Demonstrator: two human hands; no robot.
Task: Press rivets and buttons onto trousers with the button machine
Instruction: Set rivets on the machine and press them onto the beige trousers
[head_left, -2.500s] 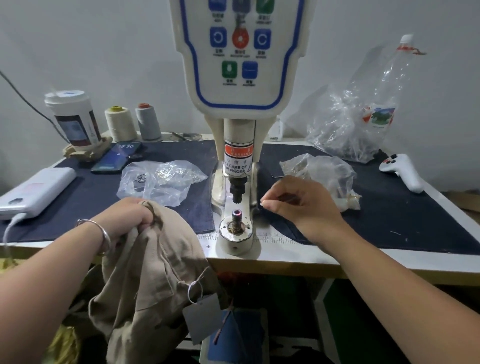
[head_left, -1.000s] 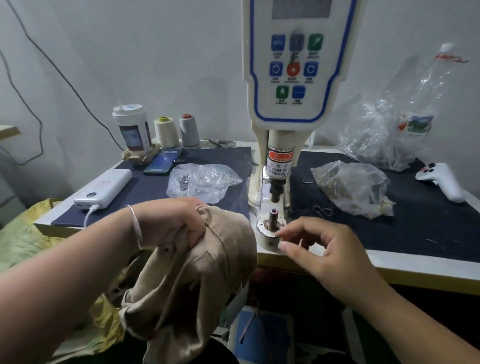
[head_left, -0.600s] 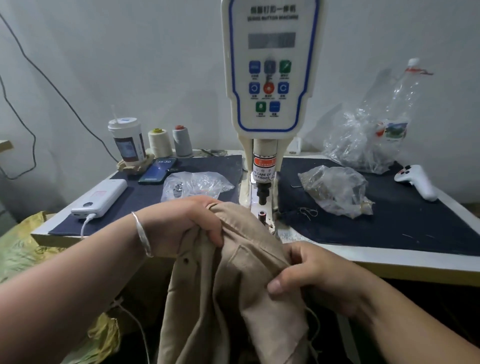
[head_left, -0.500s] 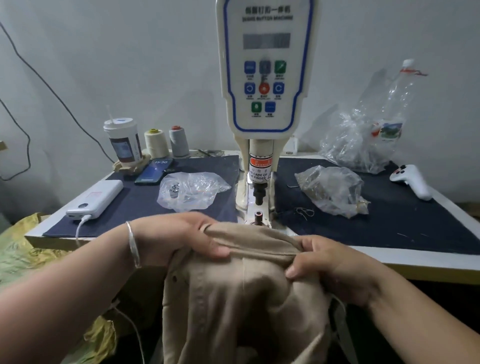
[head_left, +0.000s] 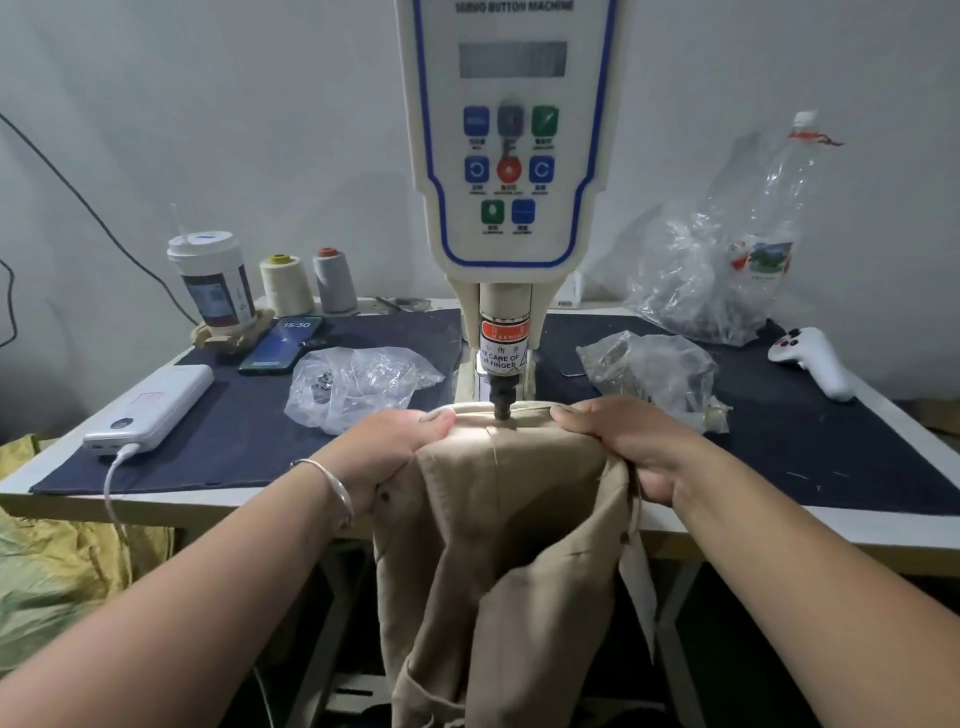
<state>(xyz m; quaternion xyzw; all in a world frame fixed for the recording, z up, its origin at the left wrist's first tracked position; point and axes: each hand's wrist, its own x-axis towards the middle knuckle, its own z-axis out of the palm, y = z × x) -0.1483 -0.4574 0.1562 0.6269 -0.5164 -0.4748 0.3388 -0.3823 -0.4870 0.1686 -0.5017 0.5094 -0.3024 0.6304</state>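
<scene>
Two hands are holding the beige cotton trousers (head_left: 498, 499) taut under the white button machine (head_left: 511, 156). Left hand (head_left: 387, 452) and right hand (head_left: 631, 441) are each gripping the waistband, either side of the dark metal punch (head_left: 502, 402), at the counter (head_left: 779, 535) edge.

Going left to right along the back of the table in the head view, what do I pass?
Paper cup → cream thread cone → grey thread cone → button machine → crumpled clear plastic bag → white controller.

Button machine (head_left: 511, 135): header reads "BUTTON MACHINE". Its red warning label (head_left: 504, 345) reads "WARNING" and "KE CARE OF … UR FINGER". Phone (head_left: 283, 343) screen: "15:30".
</scene>
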